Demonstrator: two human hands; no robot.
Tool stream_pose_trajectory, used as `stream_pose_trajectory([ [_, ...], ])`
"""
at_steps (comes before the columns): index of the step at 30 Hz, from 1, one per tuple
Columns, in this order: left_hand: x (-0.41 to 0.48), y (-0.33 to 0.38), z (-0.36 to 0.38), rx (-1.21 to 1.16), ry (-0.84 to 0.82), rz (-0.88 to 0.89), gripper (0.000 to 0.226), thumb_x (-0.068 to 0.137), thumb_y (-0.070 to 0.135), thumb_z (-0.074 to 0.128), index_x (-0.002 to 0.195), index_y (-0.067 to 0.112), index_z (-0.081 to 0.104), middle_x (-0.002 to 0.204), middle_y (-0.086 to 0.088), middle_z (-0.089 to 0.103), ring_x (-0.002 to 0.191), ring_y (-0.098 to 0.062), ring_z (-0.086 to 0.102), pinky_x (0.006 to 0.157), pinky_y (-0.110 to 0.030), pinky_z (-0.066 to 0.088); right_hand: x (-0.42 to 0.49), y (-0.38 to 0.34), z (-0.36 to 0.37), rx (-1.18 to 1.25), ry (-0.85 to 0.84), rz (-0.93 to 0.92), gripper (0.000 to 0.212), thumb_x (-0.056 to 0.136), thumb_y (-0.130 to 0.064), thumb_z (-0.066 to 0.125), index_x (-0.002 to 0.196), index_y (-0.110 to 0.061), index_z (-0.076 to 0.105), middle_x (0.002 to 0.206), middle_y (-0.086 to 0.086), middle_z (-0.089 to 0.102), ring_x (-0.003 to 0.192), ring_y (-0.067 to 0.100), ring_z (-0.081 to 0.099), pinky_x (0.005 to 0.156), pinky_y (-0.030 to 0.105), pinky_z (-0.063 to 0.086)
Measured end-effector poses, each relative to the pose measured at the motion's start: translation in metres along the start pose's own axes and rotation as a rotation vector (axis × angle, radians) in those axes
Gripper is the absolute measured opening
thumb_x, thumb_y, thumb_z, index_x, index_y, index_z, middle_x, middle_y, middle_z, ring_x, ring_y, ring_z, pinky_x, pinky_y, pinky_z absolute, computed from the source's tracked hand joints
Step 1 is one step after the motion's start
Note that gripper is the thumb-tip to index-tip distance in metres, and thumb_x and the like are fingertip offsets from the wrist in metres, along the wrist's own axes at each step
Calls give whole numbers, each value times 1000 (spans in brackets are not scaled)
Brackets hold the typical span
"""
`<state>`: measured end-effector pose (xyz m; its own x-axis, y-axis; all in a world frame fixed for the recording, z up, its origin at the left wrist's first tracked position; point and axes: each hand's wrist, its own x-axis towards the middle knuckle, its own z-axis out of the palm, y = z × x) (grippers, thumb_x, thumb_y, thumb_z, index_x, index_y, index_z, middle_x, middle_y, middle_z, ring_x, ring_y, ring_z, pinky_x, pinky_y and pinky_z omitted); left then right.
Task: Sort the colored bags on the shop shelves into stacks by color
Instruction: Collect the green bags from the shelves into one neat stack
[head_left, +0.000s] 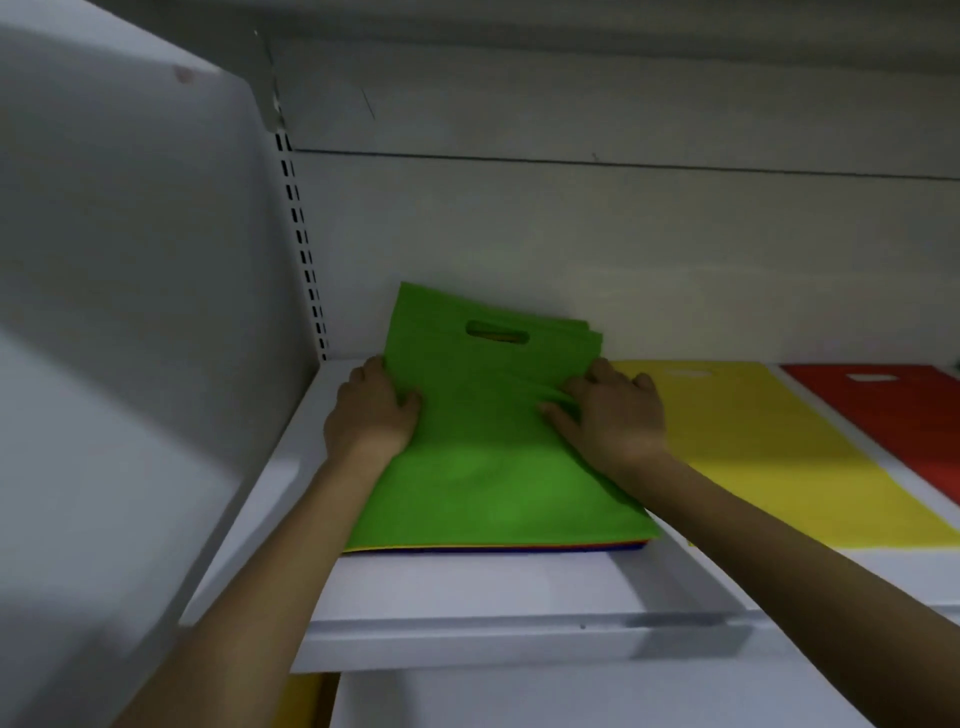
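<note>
A green bag (483, 441) with a cut-out handle lies on top of a mixed stack on the white shelf (467, 587); yellow, blue and red edges show under it at the stack's front. My left hand (371, 408) grips the green bag's left edge, thumb on top. My right hand (610, 415) pinches the bag's right side, and the fabric wrinkles under its fingers. The bag's top end leans up against the back wall. To the right a yellow bag (769, 457) lies flat, and farther right a red bag (893, 415).
A white side panel (130, 312) closes the shelf on the left, with a slotted upright (304, 244) in the corner. Another shelf hangs overhead. Something yellow (298, 701) shows below the shelf's front lip.
</note>
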<state>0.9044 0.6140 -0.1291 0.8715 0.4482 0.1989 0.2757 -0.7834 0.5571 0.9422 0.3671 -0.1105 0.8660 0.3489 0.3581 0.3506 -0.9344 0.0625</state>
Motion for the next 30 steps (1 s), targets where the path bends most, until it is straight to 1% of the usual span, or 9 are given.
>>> stream_pose_trajectory([
  [5, -7, 2, -10, -70, 219, 65, 26, 92, 26, 54, 114, 12, 56, 116, -13, 58, 108, -33, 52, 82, -43, 47, -7, -1, -5, 238, 48, 71, 54, 88, -47, 60, 133, -21, 47, 133, 7, 38, 98, 32, 59, 79, 34, 45],
  [8, -14, 4, -13, -114, 229, 75, 17, 94, 26, 52, 104, 14, 57, 103, -10, 63, 96, -32, 58, 73, -39, 48, -5, 1, -1, 438, 64, 124, 62, 81, -35, 72, 135, -18, 45, 139, 7, 32, 102, 32, 58, 82, 35, 46],
  [11, -11, 14, -25, -65, 220, 162, 16, 97, 27, 47, 104, 13, 53, 92, -10, 63, 86, -33, 60, 66, -37, 46, 7, 6, -6, 813, 25, 413, 76, 75, -13, 78, 140, -14, 38, 136, 15, 40, 115, 30, 51, 94, 33, 43],
  [13, -1, 31, -39, -53, 234, 234, 18, 98, 26, 45, 106, 11, 51, 89, -15, 63, 82, -35, 61, 65, -40, 47, 18, 14, -15, 1168, -3, 634, 83, 73, -2, 78, 142, -7, 33, 132, 20, 48, 112, 32, 54, 94, 38, 48],
  [16, 10, 68, -55, -181, 218, 251, 22, 98, 21, 45, 113, 5, 49, 95, -21, 62, 85, -37, 60, 66, -37, 42, 23, 38, -31, 1542, -12, 835, 57, 77, -7, 76, 125, 6, 50, 121, 25, 59, 103, 37, 62, 89, 51, 52],
  [19, 8, 104, -49, -335, 152, 199, 23, 98, 20, 48, 115, 4, 51, 112, -20, 60, 99, -35, 58, 72, -32, 38, 1, 60, -47, 1453, -40, 875, 32, 87, -19, 67, 111, 1, 60, 106, 16, 65, 93, 31, 64, 87, 47, 53],
  [24, -24, 193, -13, -579, -64, 148, 33, 91, 16, 60, 122, 5, 56, 124, -17, 59, 107, -29, 58, 79, -25, 41, -49, 150, -64, 1277, 220, 805, 13, 95, -10, 53, 99, -7, 65, 102, 20, 67, 91, 32, 65, 86, 50, 53],
  [27, -59, 251, 13, -640, -303, 221, 48, 87, 11, 65, 133, 10, 50, 123, -13, 60, 98, -24, 62, 79, -26, 48, -84, 230, -72, 1159, 261, 858, 12, 94, -14, 54, 95, -9, 65, 100, 19, 69, 88, 34, 66, 83, 51, 54],
  [30, -104, 323, 45, -603, -383, 369, 60, 86, 0, 63, 139, 18, 41, 110, -9, 60, 74, -9, 62, 58, -22, 48, -137, 304, -101, 1147, 276, 915, 15, 96, -19, 55, 95, -7, 64, 94, 18, 68, 81, 32, 65, 84, 47, 54],
])
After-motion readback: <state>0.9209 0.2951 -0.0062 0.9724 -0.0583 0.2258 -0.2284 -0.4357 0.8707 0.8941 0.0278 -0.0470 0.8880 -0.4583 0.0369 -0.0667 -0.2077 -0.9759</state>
